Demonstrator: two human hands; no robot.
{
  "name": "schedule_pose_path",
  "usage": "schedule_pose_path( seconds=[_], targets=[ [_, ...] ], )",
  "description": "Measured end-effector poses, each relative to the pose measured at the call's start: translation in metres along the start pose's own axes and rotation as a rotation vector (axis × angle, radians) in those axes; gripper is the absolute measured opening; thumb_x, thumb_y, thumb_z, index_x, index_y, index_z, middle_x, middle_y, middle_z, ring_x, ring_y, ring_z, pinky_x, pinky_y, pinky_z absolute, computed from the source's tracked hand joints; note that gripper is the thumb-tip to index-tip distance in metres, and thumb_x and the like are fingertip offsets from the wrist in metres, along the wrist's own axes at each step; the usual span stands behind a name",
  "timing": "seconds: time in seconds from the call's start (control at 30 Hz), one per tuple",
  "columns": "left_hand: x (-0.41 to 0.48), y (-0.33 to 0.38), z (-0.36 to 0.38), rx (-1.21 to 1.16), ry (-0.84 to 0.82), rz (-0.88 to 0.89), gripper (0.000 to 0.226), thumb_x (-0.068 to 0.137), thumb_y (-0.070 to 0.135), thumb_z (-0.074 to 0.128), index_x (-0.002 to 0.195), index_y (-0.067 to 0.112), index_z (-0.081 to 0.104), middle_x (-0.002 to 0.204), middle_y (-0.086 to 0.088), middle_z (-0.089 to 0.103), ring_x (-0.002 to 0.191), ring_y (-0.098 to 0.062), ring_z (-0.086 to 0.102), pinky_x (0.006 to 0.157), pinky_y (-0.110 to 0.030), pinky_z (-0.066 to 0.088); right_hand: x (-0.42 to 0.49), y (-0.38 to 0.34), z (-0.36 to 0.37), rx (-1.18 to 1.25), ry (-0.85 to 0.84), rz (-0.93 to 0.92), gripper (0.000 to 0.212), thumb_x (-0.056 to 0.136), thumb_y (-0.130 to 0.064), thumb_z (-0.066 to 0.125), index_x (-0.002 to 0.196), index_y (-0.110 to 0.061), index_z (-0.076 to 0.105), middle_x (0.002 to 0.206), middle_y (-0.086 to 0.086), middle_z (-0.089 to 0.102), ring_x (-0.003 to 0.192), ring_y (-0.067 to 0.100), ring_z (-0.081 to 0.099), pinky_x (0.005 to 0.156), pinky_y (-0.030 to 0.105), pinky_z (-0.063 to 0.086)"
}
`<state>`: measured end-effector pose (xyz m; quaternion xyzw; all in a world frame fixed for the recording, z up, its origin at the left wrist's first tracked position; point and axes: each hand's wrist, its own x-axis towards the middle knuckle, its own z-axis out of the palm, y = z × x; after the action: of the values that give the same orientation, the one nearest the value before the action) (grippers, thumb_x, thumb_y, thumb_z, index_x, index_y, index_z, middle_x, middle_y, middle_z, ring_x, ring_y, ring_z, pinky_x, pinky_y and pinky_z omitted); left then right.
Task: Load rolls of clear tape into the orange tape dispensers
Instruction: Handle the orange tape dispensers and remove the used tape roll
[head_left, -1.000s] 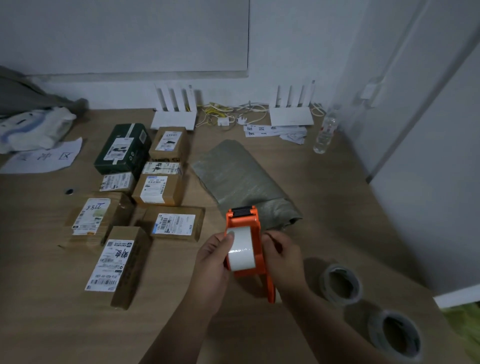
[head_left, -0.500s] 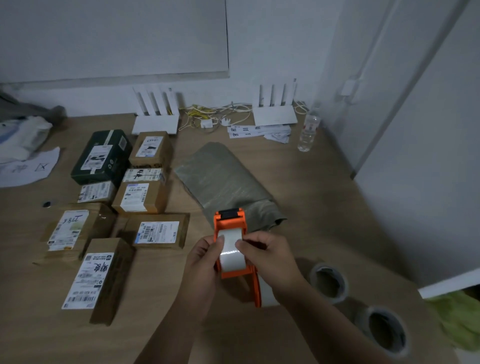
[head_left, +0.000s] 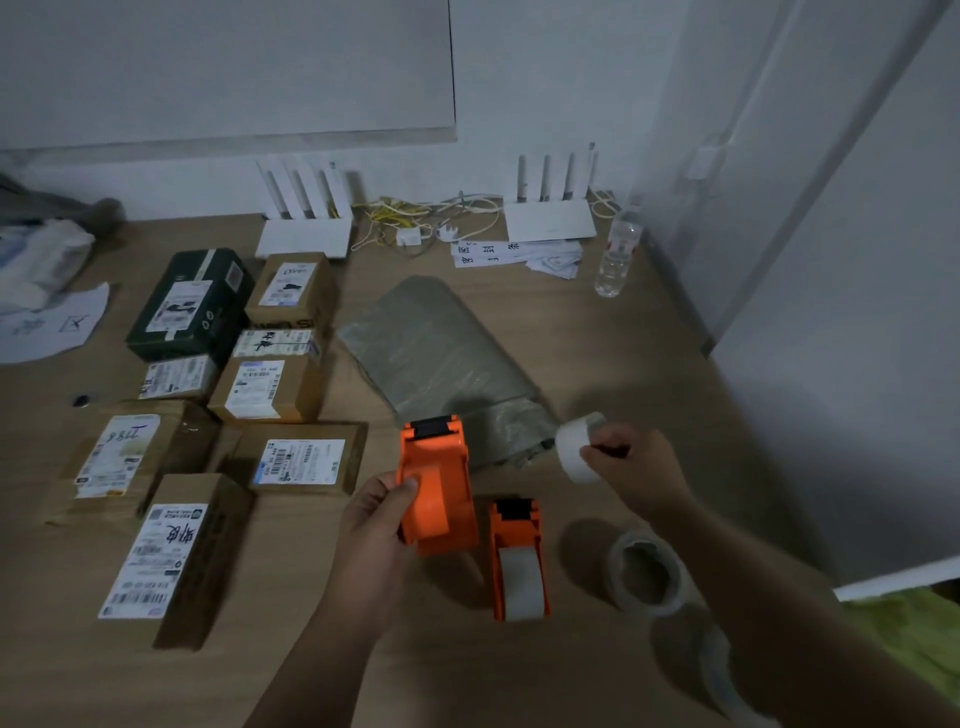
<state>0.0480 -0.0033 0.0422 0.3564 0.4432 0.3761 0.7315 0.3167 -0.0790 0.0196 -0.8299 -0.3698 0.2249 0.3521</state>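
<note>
My left hand (head_left: 371, 540) grips an orange tape dispenser (head_left: 436, 483) above the table; its holder shows no roll. Out to the right, my right hand (head_left: 636, 470) pinches a small white roll core (head_left: 574, 449), clear of that dispenser. A second orange dispenser (head_left: 519, 558) lies on the wooden table (head_left: 597, 353) between my arms with a white core in it. One clear tape roll (head_left: 647, 574) lies flat under my right forearm. Another clear roll (head_left: 719, 675) near the bottom edge is mostly hidden by that arm.
Several labelled cardboard parcels (head_left: 270, 389) and a dark green box (head_left: 189, 304) fill the table's left half. A grey plastic mailer bag (head_left: 441, 364) lies behind the dispensers. Two white routers (head_left: 550, 218), cables, paper slips and a water bottle (head_left: 618, 254) stand along the back wall.
My right hand has pulled the white core out of the held dispenser and carried it off to the right. The second dispenser on the table has come into view.
</note>
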Motion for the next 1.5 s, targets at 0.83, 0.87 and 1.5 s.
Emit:
schedule_pose_path(
  seconds=[0.83,0.87,1.5],
  targets=[
    [0.007,-0.005,-0.011,0.106,0.072,0.029,0.027,0.095,0.006,0.051,0.076,0.016,0.068,0.072,-0.002,0.07,0.068,-0.012,0.063,0.067,-0.03,0.049,0.052,0.088,0.039,-0.786,-0.195,-0.08,0.024,0.091,-0.018,0.051,0.098,-0.008,0.071,0.105,0.018,0.069,0.095,0.037,0.066,0.074,0.041,0.056],
    [0.007,-0.004,-0.012,0.101,0.069,0.032,0.025,0.095,0.007,0.051,0.079,0.015,0.068,0.075,-0.004,0.071,0.071,-0.014,0.062,0.07,-0.032,0.049,0.051,0.08,0.041,-0.794,-0.182,-0.108,0.023,0.09,-0.017,0.051,0.094,-0.007,0.071,0.1,0.018,0.071,0.092,0.037,0.067,0.073,0.04,0.057],
    [0.004,-0.005,-0.03,0.07,0.038,0.046,0.032,0.095,0.004,0.052,0.07,0.019,0.065,0.069,-0.002,0.068,0.063,-0.012,0.06,0.065,-0.03,0.048,-0.046,-0.035,0.169,0.225,-0.332,0.116,0.019,0.08,-0.005,0.065,0.066,-0.015,0.073,0.058,-0.009,0.063,0.05,-0.002,0.051,0.055,0.022,0.042]
  ],
)
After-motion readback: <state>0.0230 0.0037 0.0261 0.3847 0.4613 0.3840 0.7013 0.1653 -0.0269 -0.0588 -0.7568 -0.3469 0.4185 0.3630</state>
